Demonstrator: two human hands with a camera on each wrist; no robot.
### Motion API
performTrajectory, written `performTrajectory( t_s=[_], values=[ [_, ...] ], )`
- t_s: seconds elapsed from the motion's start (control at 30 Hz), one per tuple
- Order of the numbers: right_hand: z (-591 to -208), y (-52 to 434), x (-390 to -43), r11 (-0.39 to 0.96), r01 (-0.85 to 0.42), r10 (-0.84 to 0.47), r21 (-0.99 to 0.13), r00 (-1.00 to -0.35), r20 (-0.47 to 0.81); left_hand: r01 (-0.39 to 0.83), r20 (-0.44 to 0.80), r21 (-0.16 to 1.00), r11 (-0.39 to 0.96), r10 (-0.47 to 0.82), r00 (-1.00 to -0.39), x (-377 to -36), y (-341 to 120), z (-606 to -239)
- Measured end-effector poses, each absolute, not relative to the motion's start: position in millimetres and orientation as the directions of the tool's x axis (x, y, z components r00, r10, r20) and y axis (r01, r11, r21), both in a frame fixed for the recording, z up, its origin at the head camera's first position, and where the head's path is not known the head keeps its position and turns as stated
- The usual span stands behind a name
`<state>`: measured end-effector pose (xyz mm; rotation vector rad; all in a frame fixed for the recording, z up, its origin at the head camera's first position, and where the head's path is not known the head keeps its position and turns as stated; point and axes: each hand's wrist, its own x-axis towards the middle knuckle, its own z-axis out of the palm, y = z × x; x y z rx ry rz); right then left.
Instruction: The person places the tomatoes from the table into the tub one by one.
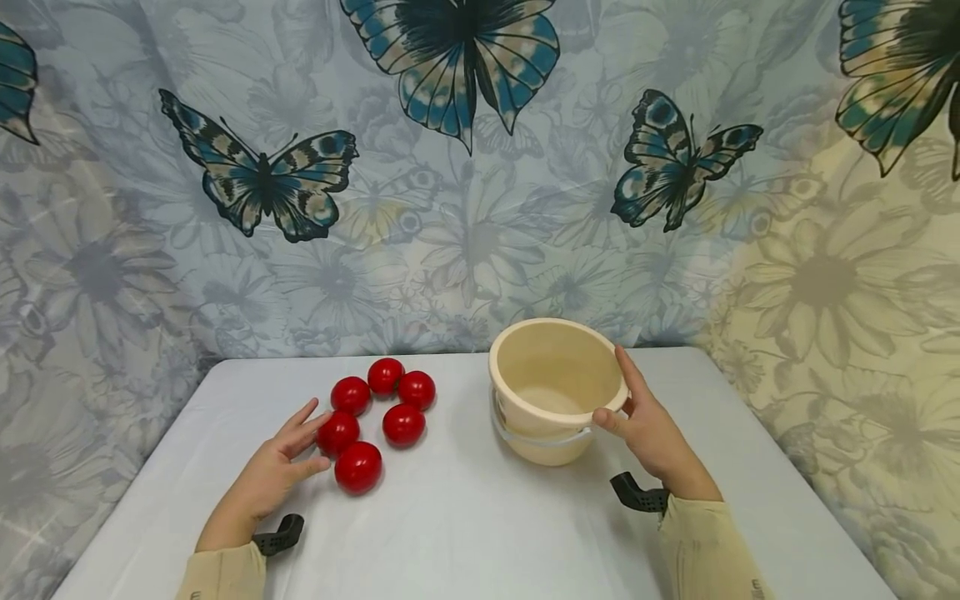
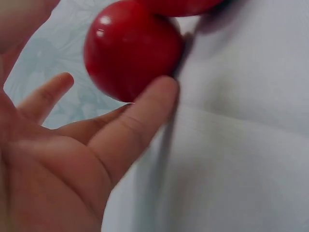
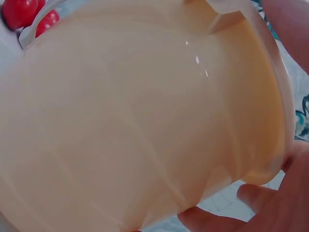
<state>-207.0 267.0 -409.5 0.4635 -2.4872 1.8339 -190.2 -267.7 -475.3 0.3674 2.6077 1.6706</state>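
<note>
Red and glossy, six balls lie in a loose cluster on the white tablecloth, left of centre, and the left hand lies just beside them with its fingers nearly straight and spread, gripping nothing. Its fingertips touch the red ball on the near left of the cluster; in the left wrist view that ball sits just beyond the fingers, with the thumb laid against its lower edge and the palm open towards it. A second near ball lies just ahead of the thumb, touching or almost touching the first. So the balls lie forward and slightly to the right of the left hand, well apart from the right one, and the left hand is plainly the nearer. Being round, they have no long axis to line up with. To the right of the cluster, across a gap of bare cloth, stands a cream plastic bucket, upright and empty, its thin handle hanging down on the near side. The right hand holds its rim on the right, thumb on the near edge and fingers reaching up the far side. The butterfly-and-flower curtain hangs behind. No brand, label or writing shows anywhere.
</note>
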Motion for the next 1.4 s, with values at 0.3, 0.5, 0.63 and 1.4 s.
performTrajectory(
  t_s=[0.3, 0.5, 0.63, 1.4],
  values=[
    [-407.8, 263.6, -207.2, 0.23, -0.195, -0.181, -0.954, -0.971, 0.155, 0.166, 0.094, 0.863, 0.477, 0.172, -0.981, -196.6, -265.3, -483.0],
    [-408.4, 262.2, -207.7, 0.192, -0.16, -0.174, -0.968, -0.976, 0.127, 0.155, 0.087, 0.84, 0.52, 0.152, -0.985, -201.2, -263.5, -489.8],
    [-407.3, 261.6, -207.5, 0.174, -0.151, -0.17, -0.973, -0.978, 0.121, 0.136, 0.078, 0.826, 0.547, 0.127, -0.989, -202.8, -261.6, -491.4],
    [-401.9, 244.5, -201.9, 0.34, -0.17, -0.114, -0.925, -0.984, 0.139, 0.195, 0.136, 0.774, 0.603, 0.142, -0.98, -204.3, -254.6, -485.9]
  ],
)
